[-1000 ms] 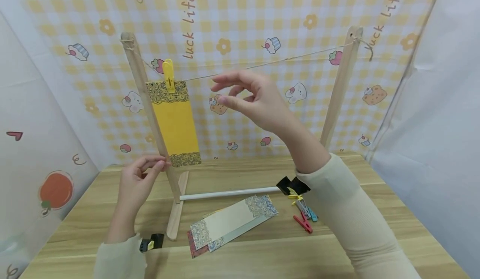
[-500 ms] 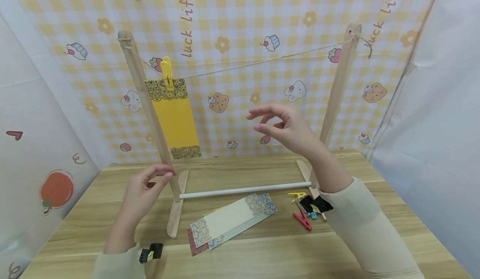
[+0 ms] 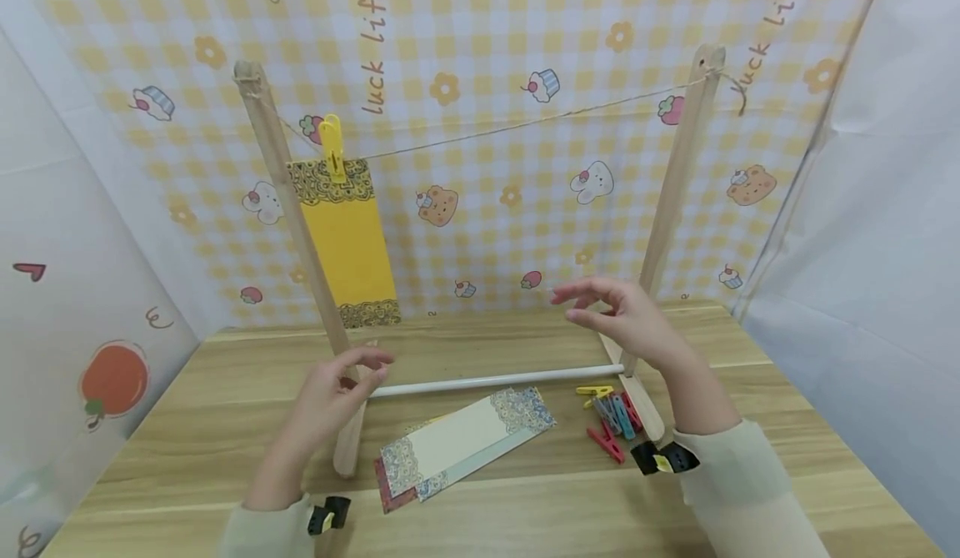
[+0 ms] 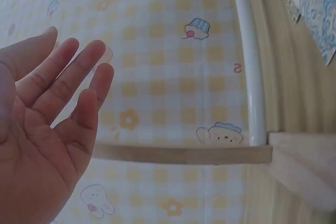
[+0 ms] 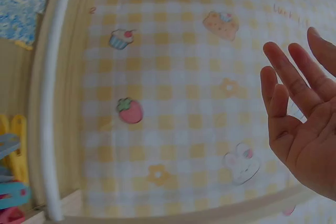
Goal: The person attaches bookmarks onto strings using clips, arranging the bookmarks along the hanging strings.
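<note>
A yellow card (image 3: 348, 249) with dark lace-patterned ends hangs from the string (image 3: 480, 133), held by a yellow clothespin (image 3: 332, 149) near the left post. My left hand (image 3: 330, 395) is in the air by the foot of that post, fingers loosely bent with nothing in them. To the right, my right hand (image 3: 622, 320) hovers beside the right post, also holding nothing. Between the hands, on the table, lies a stack of patterned cards (image 3: 457, 445), a cream one on top. Several clothespins (image 3: 615, 416) in red, blue, grey and yellow lie below my right hand.
Two wooden posts, the left (image 3: 288, 208) and the right (image 3: 678, 174), carry the string. A white rod (image 3: 495, 381) joins their feet low across the wooden table (image 3: 525, 516). Behind stands a yellow checked cloth (image 3: 480, 233).
My right hand has come down and to the right, away from the string near the hanging card. My left hand has dropped from the card's lower edge and shifted slightly right.
</note>
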Demonstrator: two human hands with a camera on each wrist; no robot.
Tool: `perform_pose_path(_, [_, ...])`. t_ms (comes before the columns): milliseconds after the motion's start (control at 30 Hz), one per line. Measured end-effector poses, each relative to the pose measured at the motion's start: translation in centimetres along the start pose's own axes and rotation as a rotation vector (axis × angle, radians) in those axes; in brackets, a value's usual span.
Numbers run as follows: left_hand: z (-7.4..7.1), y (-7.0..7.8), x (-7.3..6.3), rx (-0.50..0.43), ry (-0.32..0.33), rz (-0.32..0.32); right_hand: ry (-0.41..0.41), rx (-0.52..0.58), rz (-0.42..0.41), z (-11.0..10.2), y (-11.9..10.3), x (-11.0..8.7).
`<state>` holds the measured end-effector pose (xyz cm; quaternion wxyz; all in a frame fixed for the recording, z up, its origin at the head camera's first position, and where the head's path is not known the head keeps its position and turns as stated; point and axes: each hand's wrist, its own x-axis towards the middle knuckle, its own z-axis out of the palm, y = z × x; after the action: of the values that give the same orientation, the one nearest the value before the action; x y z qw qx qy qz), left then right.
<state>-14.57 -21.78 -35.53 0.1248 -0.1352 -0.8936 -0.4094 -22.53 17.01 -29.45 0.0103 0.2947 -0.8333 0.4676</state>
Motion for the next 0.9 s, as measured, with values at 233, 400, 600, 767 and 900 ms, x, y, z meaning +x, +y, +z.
perform_pose_path(233, [2.0, 0.0, 0.4, 0.004, -0.066, 0.003, -0.055, 0.02, 0.087, 0.1, 3.5, -2.1])
perform_pose_path(400, [3.4, 0.1, 0.7, -0.008, -0.125, -0.001, -0.112, 0.065, 0.158, 0.3, 5.5, -3.2])
perform_pose_path(600, [4.9, 0.4, 0.7, -0.026, -0.194, -0.037, -0.16, 0.044, 0.216, 0.7, 7.2, -4.1])
perform_pose_path(767, [5.9, 0.4, 0.6, -0.02, -0.259, -0.038, -0.184, 0.033, 0.272, 1.2, 7.9, -4.7])
perform_pose_path(900, [6.5, 0.4, 0.7, 0.018, -0.305, -0.039, -0.206, 0.007, 0.264, 1.6, 8.4, -5.2])
